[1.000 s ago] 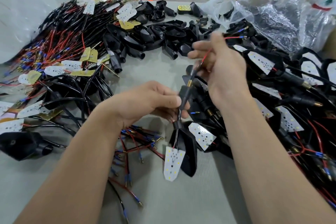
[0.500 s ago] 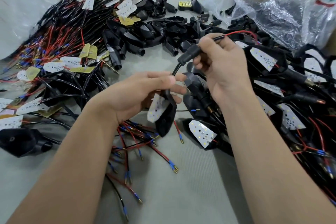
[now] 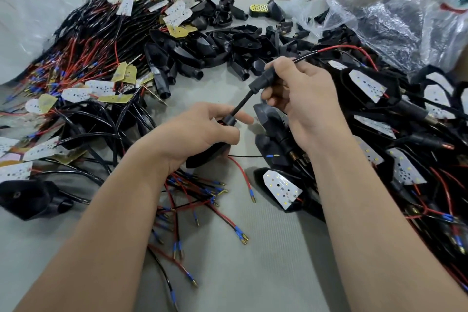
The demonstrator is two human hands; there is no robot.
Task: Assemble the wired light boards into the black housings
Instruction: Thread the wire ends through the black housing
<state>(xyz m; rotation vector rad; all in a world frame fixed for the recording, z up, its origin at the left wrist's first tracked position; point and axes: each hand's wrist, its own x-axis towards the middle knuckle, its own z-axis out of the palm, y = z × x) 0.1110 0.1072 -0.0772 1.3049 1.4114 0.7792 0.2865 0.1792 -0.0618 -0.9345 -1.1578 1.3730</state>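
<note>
On the grey table (image 3: 266, 261) crowded with loose wires (image 3: 76, 53), the left hand (image 3: 200, 132) gripped a black housing (image 3: 210, 156) and the right hand (image 3: 304, 101) pinched its black tube (image 3: 260, 82), so a hard tug could snap the thin cord (image 3: 243, 104) between them.

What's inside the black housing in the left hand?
A black sheathed cable shows, leaving the neck of the black plastic housing toward the black sleeve in the right hand. The left hand covers the cavity, so any light board is hidden.
</note>
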